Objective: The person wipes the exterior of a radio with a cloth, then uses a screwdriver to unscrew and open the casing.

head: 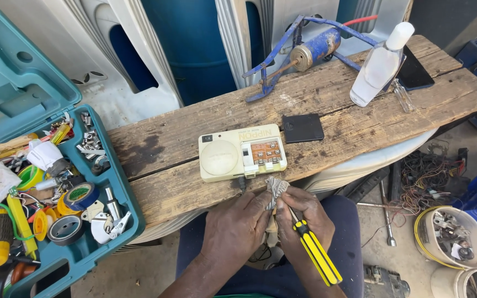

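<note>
Both hands meet just off the near edge of the plank (194, 149), where the left hand (237, 226) and the right hand (303, 216) pinch a small striped cloth (276, 189) between curled fingers, so it stays taut and close to the cream box (242, 153) lying near that edge. The right hand also has its fingers wrapped shut round a yellow-and-black screwdriver (316, 251), handle pointing back toward the lap to keep it ready. The open teal toolbox (40, 182) sits at the plank's left end, within reach
</note>
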